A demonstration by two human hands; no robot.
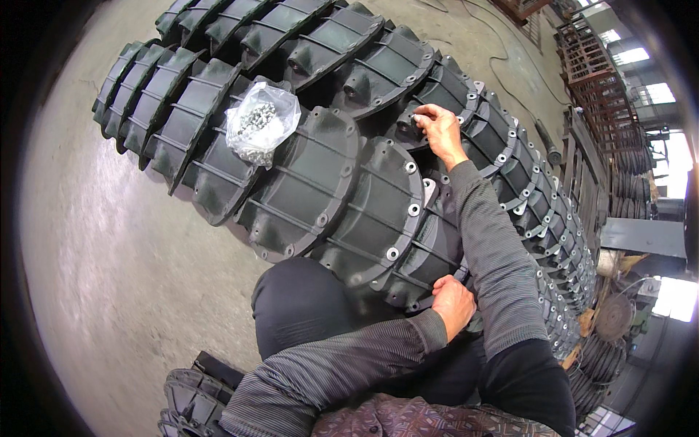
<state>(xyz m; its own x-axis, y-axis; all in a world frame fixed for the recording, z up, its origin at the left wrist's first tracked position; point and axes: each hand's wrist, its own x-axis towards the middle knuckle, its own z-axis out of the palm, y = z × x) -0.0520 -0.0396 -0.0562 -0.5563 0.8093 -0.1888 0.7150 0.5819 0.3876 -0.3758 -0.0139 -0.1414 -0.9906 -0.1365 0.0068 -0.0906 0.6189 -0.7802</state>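
Rows of dark cast housings [298, 182], ribbed and flanged, lie nested together in front of me. My right hand [440, 131] reaches over the farther row, thumb and forefinger pinched at a flange hole; whatever they hold is too small to make out. Lower down, my left hand [453, 300] rests against the near row with its fingers curled in, and their contents are hidden. A clear plastic bag [287, 111] of small shiny metal parts [256, 118] sits open on the near row. Several flange holes hold pale metal rings [413, 210].
My bent knee [298, 298] presses close to the near row. More housings [191, 397] stand at lower left on the concrete floor [131, 269]. At right are rusty metal racks [593, 80], a dark handheld tool [547, 142] and a cable [502, 58] on the floor.
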